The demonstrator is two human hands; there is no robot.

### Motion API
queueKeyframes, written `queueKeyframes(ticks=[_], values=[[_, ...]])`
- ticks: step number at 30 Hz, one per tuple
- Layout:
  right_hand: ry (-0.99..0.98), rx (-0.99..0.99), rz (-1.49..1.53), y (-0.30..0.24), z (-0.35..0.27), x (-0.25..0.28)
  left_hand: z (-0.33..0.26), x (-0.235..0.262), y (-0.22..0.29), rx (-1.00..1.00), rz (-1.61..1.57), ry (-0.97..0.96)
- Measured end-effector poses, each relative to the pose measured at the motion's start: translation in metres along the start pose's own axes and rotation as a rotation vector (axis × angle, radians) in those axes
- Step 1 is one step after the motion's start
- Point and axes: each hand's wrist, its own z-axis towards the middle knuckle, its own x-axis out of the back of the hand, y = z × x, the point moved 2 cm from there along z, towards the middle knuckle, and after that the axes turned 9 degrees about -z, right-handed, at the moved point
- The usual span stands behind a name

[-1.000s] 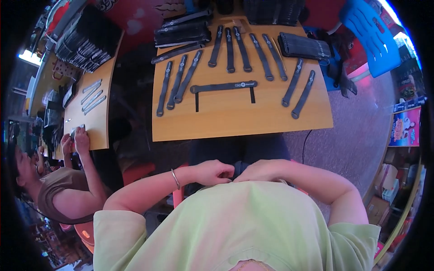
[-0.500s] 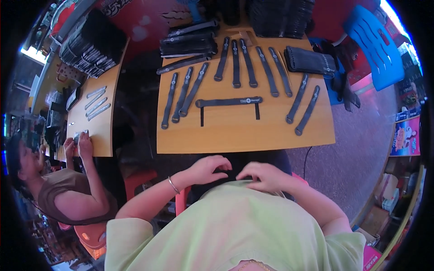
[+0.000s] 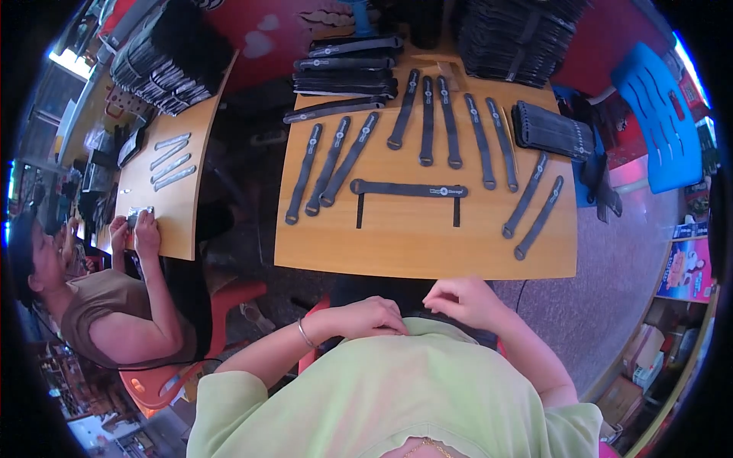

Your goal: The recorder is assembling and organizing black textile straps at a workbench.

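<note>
My left hand [image 3: 374,317], a bangle at its wrist, rests against the front of my light green shirt [image 3: 397,374], its fingers closed at the cloth near the hem. Off the table's near edge, my right hand [image 3: 462,301] hangs over my lap with fingers curled in and nothing visible in them. In front of me one dark grey strap [image 3: 408,188] with an end ring and a printed label lies crosswise on the wooden table [image 3: 420,248]. Two short black strips [image 3: 360,211] run from it toward me. Several similar straps [image 3: 426,122] fan out around it, apart from my hands.
Strap stacks [image 3: 343,82] lie at the table's far left; a black bundle [image 3: 553,131] sits at its right. A tall dark stack [image 3: 519,42] stands at the back. A blue chair [image 3: 660,114] is beyond the right edge. At left, a person [image 3: 126,313] works at another table [image 3: 179,221].
My left hand has come down onto the shirt front, and its fingers have closed. My right hand has moved slightly right and its fingers have curled. The view has shifted; the straps lie unchanged.
</note>
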Motion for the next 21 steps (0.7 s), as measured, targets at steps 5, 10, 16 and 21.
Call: queueKeyframes(ticks=[5,10,16,21], values=[[0.116,-0.102,-0.068,0.009,0.026,0.012,-0.001,0.005,-0.008,0.157,-0.099,-0.033],[0.207,-0.123,-0.120,0.027,0.043,0.005,-0.020,0.063,0.036,0.315,-0.268,0.090],[0.336,-0.103,-0.031,0.035,0.047,0.002,-0.060,0.153,0.022,0.299,0.371,1.247],[0.349,-0.091,-0.120,0.032,0.046,0.004,-0.072,0.172,-0.011,0.459,0.967,1.460]])
